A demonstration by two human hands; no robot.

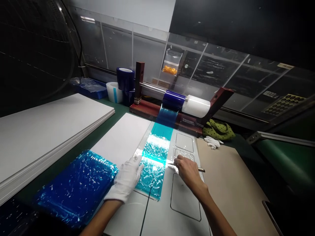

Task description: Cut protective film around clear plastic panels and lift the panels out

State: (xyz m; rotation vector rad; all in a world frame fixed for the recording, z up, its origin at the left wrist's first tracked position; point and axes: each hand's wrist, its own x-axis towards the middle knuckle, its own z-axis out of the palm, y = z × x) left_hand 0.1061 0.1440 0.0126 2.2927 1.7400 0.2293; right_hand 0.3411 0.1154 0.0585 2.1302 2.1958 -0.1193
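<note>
**Bench:** A green-matted workbench (108, 109) runs ahead of me under a scuffed clear plastic screen (123, 42); a stack of white boards (49, 131) lies at left, a kraft-brown board (233, 183) at right.

**Panel:** Directly below my view sits a white panel (157, 213) with rounded-rectangle outlines cut into it, its far end just short of the roll stand.

**Film:** A strip of blue protective film (154, 164) runs from the roll down across the panel, wrinkled and glaring cyan under the light, with a film-covered sheet (76, 186) lying to its left.

**Roll stand:** A blue film roll (173, 100) and a white roll (196, 106) share a steel bar between dark red brackets (216, 105).

**Left hand:** My left hand (125, 178), in a white cotton glove, lies on the film's left edge.

**Right hand:** My bare right hand (188, 170) hovers at the film's right edge, over the panel, close to the cut outlines.

**Grip:** Left fingers (133, 170) spread and pressing flat; right fingers (180, 160) pinched around a slim knife (200, 169), its tip lost in glare.

**Around them:** Spare blue rolls (125, 78) and a white tape roll (114, 92) stand beyond the boards; a green dotted bag (218, 129) and a loose white glove (213, 142) lie right of the stand.
</note>
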